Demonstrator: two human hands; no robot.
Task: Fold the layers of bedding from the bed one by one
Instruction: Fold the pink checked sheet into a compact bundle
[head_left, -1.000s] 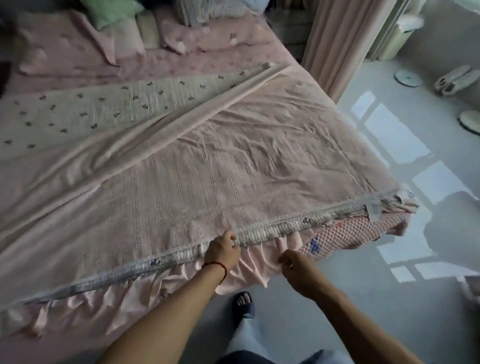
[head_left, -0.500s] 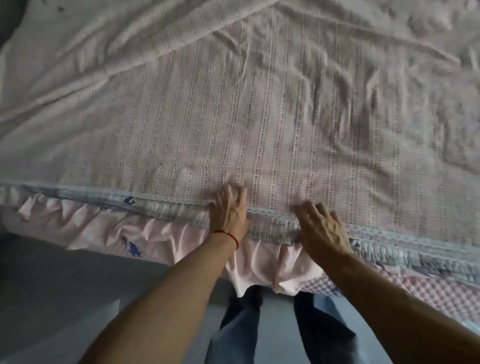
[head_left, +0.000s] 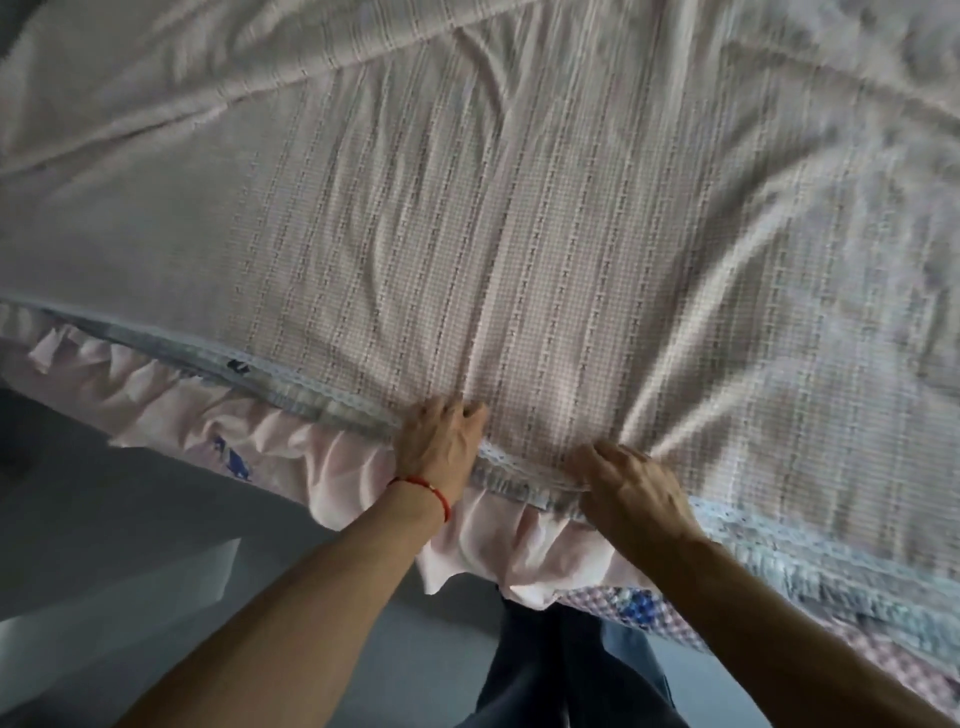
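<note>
Head view: the woven pink blanket, spread over the bed and judged light, soft and limp, is gripped at its lace-trimmed near edge by the curled fingers of the left hand and right hand, where it is best taken.

No readable text or labels

A top blanket spreads over the upper frame, its lace edge running from mid left to lower right, where the left hand and right hand sit side by side above a ruffled skirt.
</note>
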